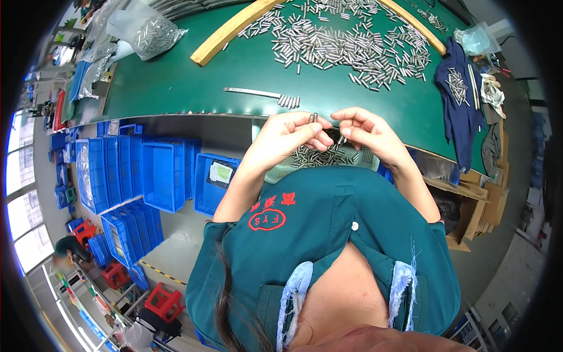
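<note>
My left hand (286,134) is closed, with short metal pins (315,118) pinched upright between thumb and fingers. Close beside it, my right hand (374,134) has thumb and fingers together around another small metal pin (340,140). Both hands are above a pale green plastic basket (368,159) in front of my body, which holds many loose pins (321,157). Just beyond my left hand, a short row of pins (289,102) lies side by side at the end of a flat metal strip (253,92) on the green table (170,88).
A big heap of pins (328,47) spreads between two wooden bars (234,32). A clear bag of pins (149,32) is at the far left; dark blue cloth (450,111) with pins hangs over the right edge. Blue crates (161,176), red stools (164,302) and cardboard boxes (475,205) stand around.
</note>
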### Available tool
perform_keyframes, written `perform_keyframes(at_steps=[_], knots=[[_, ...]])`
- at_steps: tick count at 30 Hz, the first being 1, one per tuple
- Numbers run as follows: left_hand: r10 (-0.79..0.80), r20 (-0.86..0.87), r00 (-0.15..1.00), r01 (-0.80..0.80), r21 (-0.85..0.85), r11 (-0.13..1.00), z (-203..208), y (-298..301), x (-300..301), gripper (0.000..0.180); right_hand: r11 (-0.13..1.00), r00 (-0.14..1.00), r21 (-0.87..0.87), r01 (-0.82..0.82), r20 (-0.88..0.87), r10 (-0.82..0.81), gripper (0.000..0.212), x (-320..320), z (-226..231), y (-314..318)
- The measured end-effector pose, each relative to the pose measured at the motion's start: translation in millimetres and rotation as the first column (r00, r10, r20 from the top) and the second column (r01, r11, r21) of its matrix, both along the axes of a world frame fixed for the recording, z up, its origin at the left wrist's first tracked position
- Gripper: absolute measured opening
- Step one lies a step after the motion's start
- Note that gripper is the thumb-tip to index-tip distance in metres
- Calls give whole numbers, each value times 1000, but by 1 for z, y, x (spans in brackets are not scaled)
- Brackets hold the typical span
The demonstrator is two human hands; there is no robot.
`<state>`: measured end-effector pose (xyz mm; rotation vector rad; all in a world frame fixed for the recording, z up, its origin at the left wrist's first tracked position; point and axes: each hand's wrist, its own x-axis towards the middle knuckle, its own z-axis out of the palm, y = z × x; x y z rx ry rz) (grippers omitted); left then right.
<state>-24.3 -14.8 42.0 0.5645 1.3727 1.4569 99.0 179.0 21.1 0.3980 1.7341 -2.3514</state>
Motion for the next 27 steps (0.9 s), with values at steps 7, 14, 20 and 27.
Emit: perform_keyframes(at_steps=[7,14,20,27], knots=[[-17,86,996,15,19,1000,-1,2,1,27,982,992,184,-34,-114,56,30,-3,0,-4],[-57,136,989,61,-22,998,-13,5,0,27,960,970,279,2,-235,66,22,-15,6,-10],[-64,222,973,68,-10,998,-21,5,-2,29,951,969,308,2,-236,75,21,-15,2,-10],[-22,297,955,23,-1,1000,-26,6,-2,26,968,977,251,-6,-205,59,22,-17,4,-11]])
